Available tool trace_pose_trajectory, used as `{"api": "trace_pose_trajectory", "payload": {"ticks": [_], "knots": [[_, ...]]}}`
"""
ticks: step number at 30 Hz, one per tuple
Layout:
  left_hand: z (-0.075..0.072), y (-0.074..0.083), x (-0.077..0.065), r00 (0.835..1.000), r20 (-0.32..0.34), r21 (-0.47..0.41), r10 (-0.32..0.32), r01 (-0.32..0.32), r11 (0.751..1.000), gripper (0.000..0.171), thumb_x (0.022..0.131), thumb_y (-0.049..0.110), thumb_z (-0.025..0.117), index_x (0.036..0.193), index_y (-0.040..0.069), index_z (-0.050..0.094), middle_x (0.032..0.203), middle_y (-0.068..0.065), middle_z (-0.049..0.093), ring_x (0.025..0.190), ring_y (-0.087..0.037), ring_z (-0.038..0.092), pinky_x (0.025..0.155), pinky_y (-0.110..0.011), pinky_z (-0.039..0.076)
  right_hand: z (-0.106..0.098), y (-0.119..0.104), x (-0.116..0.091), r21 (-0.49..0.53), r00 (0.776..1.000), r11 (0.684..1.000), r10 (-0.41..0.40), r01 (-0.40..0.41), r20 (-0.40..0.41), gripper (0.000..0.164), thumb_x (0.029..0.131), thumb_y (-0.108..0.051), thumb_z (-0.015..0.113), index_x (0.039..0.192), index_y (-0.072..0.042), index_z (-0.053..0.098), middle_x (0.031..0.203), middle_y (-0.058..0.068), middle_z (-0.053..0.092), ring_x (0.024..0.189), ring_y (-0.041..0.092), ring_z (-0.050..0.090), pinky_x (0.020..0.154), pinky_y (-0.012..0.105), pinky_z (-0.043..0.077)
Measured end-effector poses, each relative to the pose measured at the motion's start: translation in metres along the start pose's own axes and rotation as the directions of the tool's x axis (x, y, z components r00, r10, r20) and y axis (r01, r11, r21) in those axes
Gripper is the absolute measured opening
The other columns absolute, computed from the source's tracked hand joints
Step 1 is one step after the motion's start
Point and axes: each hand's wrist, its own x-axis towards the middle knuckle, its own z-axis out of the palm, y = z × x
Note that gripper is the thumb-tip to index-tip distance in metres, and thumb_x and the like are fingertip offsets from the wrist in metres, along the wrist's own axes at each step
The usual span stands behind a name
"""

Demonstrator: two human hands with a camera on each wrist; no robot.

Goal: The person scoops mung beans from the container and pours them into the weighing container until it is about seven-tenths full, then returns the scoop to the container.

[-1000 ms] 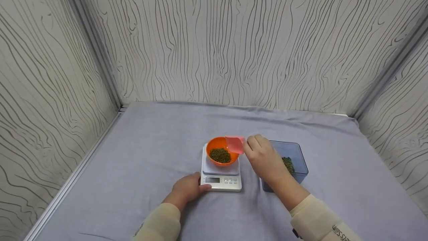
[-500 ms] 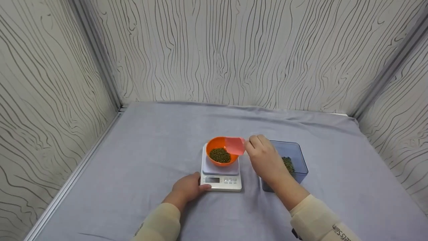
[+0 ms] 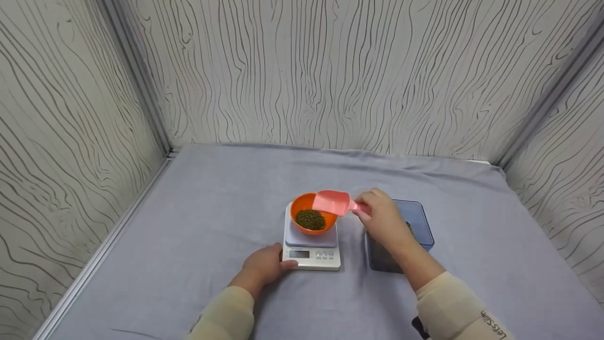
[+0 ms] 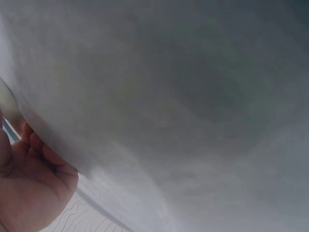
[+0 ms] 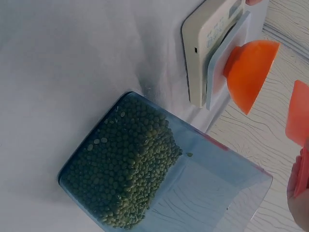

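Observation:
In the head view, my right hand (image 3: 383, 218) pinches the handle of a pink scoop (image 3: 333, 202). The scoop's hollow shows, and its front end overlaps an orange bowl (image 3: 295, 208); in the right wrist view the scoop (image 5: 298, 113) hangs above the bowl's rim (image 5: 251, 72). Small green beans (image 3: 310, 219) lie in the bowl, which stands on a white kitchen scale (image 3: 309, 263). My left hand (image 3: 265, 264) grips the scale's near left corner, thumb on top and fingers along the side. The left wrist view shows that hand's palm (image 4: 36, 193) and bent fingers.
Right of the scale stands a clear bluish bin (image 3: 417, 215), partly hidden behind my right hand and forearm. Green beans (image 5: 130, 164) fill its lower part in the right wrist view. A grey cloth (image 3: 198, 198) covers the table, with patterned panels (image 3: 302, 71) around it.
My right hand has shifted a little to the right and turned the scoop, so its hollow and handle now show. The left hand and the scale hold almost still.

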Motion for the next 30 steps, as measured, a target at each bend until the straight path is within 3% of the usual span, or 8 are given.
{"api": "trace_pose_trajectory", "payload": {"ticks": [3, 8, 24, 30], "knots": [[0.000, -0.001, 0.000, 1.000, 0.008, 0.002, -0.011, 0.011, 1.000, 0.050, 0.079, 0.054, 0.060, 0.104, 0.010, 0.056, 0.096, -0.008, 0.063, 0.088, -0.026, 0.058, 0.082, -0.044, 0.043, -0.004, 0.003, 0.001, 0.047, 0.998, 0.997, 0.060, -0.062, 0.034, 0.010, 0.076, -0.008, 0.073, 0.080, -0.005, 0.065, 0.078, 0.004, 0.056, 0.074, 0.018, 0.051, 0.069, 0.035, 0.044], [0.001, 0.000, 0.000, 0.999, 0.020, -0.003, -0.025, 0.025, 1.000, 0.052, 0.079, 0.054, 0.060, 0.106, 0.010, 0.056, 0.098, -0.009, 0.063, 0.092, -0.027, 0.058, 0.085, -0.045, 0.042, -0.013, 0.011, 0.000, 0.065, 0.995, 0.993, 0.092, -0.095, 0.046, 0.009, 0.076, -0.009, 0.073, 0.079, -0.005, 0.065, 0.079, 0.004, 0.057, 0.075, 0.018, 0.052, 0.070, 0.036, 0.044], [0.000, -0.001, 0.001, 1.000, 0.015, 0.002, -0.006, 0.006, 1.000, 0.054, 0.079, 0.054, 0.060, 0.109, 0.009, 0.057, 0.100, -0.009, 0.063, 0.094, -0.028, 0.058, 0.086, -0.046, 0.042, -0.081, 0.055, -0.008, -0.033, 0.977, 0.981, 0.192, -0.190, 0.093, 0.015, 0.080, -0.018, 0.071, 0.088, -0.006, 0.067, 0.086, 0.007, 0.061, 0.075, 0.018, 0.053, 0.066, 0.031, 0.044], [0.001, -0.002, 0.002, 1.000, 0.006, -0.005, 0.004, -0.004, 1.000, 0.051, 0.079, 0.053, 0.060, 0.106, 0.009, 0.057, 0.097, -0.009, 0.063, 0.091, -0.028, 0.058, 0.084, -0.045, 0.043, -0.106, 0.072, -0.013, -0.071, 0.959, 0.974, 0.224, -0.215, 0.173, 0.013, 0.079, -0.016, 0.071, 0.086, -0.005, 0.067, 0.080, 0.005, 0.061, 0.071, 0.017, 0.051, 0.063, 0.031, 0.042]]}}
